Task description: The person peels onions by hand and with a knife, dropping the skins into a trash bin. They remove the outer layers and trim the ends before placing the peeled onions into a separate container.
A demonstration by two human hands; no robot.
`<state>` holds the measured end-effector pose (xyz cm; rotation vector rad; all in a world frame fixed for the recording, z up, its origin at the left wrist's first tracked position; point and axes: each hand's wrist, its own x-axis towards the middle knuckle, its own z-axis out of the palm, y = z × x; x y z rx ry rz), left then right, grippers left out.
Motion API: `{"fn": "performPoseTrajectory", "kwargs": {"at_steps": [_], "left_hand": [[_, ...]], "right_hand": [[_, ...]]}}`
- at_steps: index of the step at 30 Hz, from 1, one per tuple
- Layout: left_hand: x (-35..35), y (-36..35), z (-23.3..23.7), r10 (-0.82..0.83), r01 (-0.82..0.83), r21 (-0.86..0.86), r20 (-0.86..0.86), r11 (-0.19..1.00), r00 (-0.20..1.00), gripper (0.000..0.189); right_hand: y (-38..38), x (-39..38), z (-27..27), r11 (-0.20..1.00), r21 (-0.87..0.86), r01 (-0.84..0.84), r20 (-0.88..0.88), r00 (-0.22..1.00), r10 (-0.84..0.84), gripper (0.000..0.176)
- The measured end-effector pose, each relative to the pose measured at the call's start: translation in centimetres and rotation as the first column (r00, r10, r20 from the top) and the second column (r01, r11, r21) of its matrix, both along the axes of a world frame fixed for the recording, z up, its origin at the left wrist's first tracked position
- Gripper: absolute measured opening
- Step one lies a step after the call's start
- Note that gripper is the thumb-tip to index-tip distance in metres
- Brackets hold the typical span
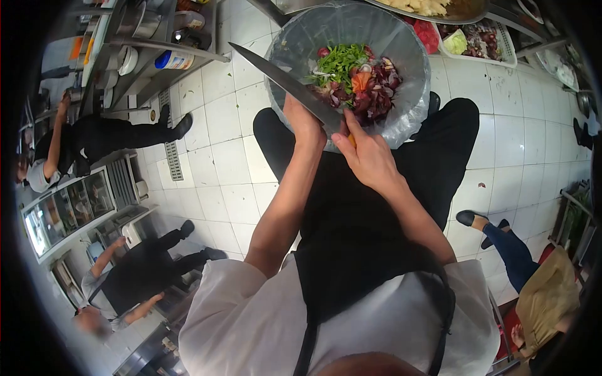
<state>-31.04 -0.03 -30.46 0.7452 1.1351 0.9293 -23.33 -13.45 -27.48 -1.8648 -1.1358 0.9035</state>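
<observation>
My right hand (369, 156) is closed around the orange-brown handle (355, 133) of a large kitchen knife (276, 75). The wide blade slants up and left, its tip beyond the left rim of the bin. My left hand (304, 123) is at the underside of the blade near the handle; the blade covers its fingers, so its grip and anything in it are hidden. Below the knife, between my knees, stands a round bin lined with a clear plastic bag (404, 75). Inside lie chopped green leaves (342, 66), dark red-purple scraps (379, 94) and an orange piece (360, 81).
Beyond the bin are a white basket of vegetables (501, 47) and a metal tray of pale food (476, 14). Metal shelving (169, 45) is at the left. Two people (94, 141) in dark aprons are to the left; another person (545, 294) is at the right.
</observation>
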Motion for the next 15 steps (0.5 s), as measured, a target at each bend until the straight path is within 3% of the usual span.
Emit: {"fn": "performPoseTrajectory", "kwargs": {"at_steps": [2, 6, 9, 11, 12, 14, 15], "left_hand": [[0.2, -0.5, -0.5, -0.03, 0.029, 0.042, 0.038, 0.999, 0.999, 0.029], [0.2, -0.8, -0.5, -0.107, 0.102, 0.093, 0.053, 0.99, 0.993, 0.027], [0.0, -1.4, -1.9, -0.071, 0.075, 0.147, -0.031, 0.986, 0.997, 0.025], [1.5, -3.8, 1.1, -0.037, 0.076, 0.203, -0.189, 0.976, 0.981, 0.026], [0.7, -3.9, -1.0, -0.061, 0.085, 0.176, -0.135, 0.981, 0.989, 0.024], [1.4, -3.9, -1.4, -0.011, 0.025, 0.168, -0.084, 0.985, 0.996, 0.026], [1.3, -3.6, -0.9, -0.066, 0.073, 0.105, -0.067, 0.992, 0.996, 0.028]], "right_hand": [[0.3, -0.1, -0.7, 0.998, 0.057, 0.019, 0.005, 1.0, -0.02, 0.068], [0.7, 0.3, -0.1, 0.999, 0.014, 0.037, -0.053, 0.998, -0.036, 0.057], [1.2, 0.5, -0.4, 0.998, 0.036, 0.054, -0.061, 0.997, -0.051, 0.054], [2.1, 1.3, -1.0, 0.989, 0.113, 0.095, -0.039, 0.995, -0.091, 0.059], [2.1, 1.6, -1.1, 0.991, 0.08, 0.107, -0.092, 0.991, -0.099, 0.054], [2.0, 2.6, -1.2, 0.992, 0.021, 0.125, -0.187, 0.975, -0.119, 0.045], [2.0, 2.6, -1.6, 0.989, 0.025, 0.148, -0.256, 0.957, -0.137, 0.045]]}}
